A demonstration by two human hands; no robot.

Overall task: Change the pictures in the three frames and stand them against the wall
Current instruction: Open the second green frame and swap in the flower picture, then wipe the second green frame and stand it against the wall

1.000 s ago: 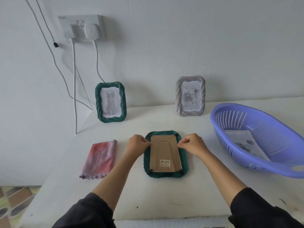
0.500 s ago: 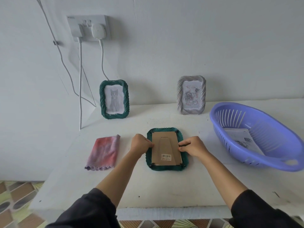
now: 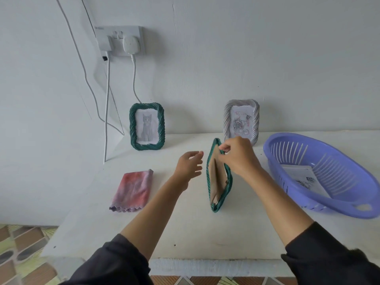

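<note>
On the far left of the white table (image 3: 205, 233) lies a folded pink cloth (image 3: 131, 190). Behind it, a green frame with a cat picture (image 3: 147, 129) stands against the wall (image 3: 246, 58), under the wall socket (image 3: 119, 39). My left hand (image 3: 190, 164) is over the table with its fingers loose and spread. It holds nothing and is just beside the second green frame (image 3: 219, 182). That frame stands up on one long edge in the middle of the table. Its brown cardboard back (image 3: 214, 173) faces my left hand. My right hand (image 3: 238, 157) pinches the frame's top end with curled fingers. Behind my right hand, a grey frame with a rose picture (image 3: 241, 121) leans on the wall. On the right sits a purple basket (image 3: 320, 202) with a printed paper (image 3: 304, 179) inside.
</note>
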